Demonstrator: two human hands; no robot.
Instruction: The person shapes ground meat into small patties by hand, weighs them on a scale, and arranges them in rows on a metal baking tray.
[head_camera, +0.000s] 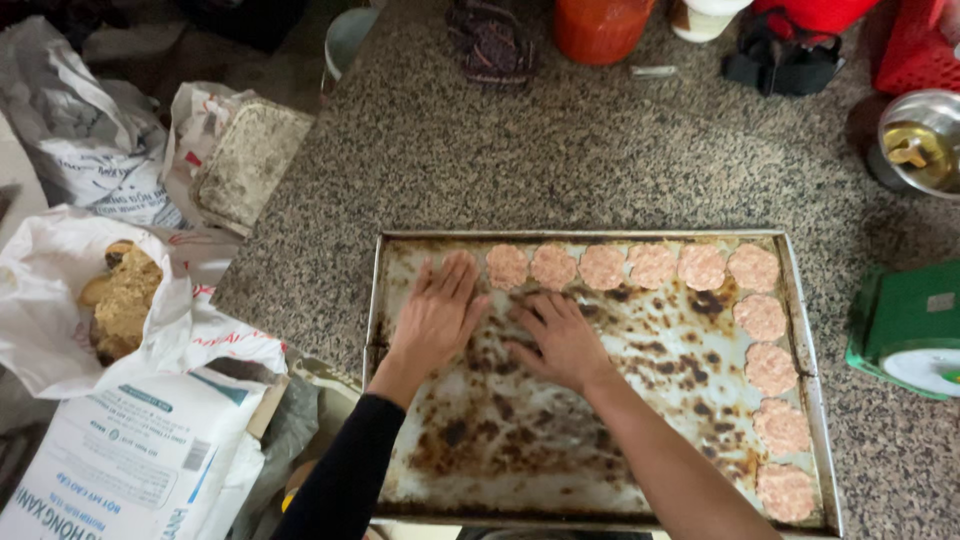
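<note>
A worn, stained metal baking tray (560, 440) lies on a speckled granite counter (560, 150). Several flat pink round patties (652, 266) line its far edge and run down its right side (771, 368). My left hand (438, 315) lies flat, fingers together, pressing on the tray's far left corner; whether a patty is under it is hidden. My right hand (562, 338) rests palm down on the tray's middle, fingers spread towards the left. Neither hand grips anything.
A green scale (905, 330) stands right of the tray, a metal bowl (925, 140) behind it. An orange container (598, 28), dark cloth (492, 42) and red items sit at the back. Left of the counter are white bags, one holding brown lumps (122, 295).
</note>
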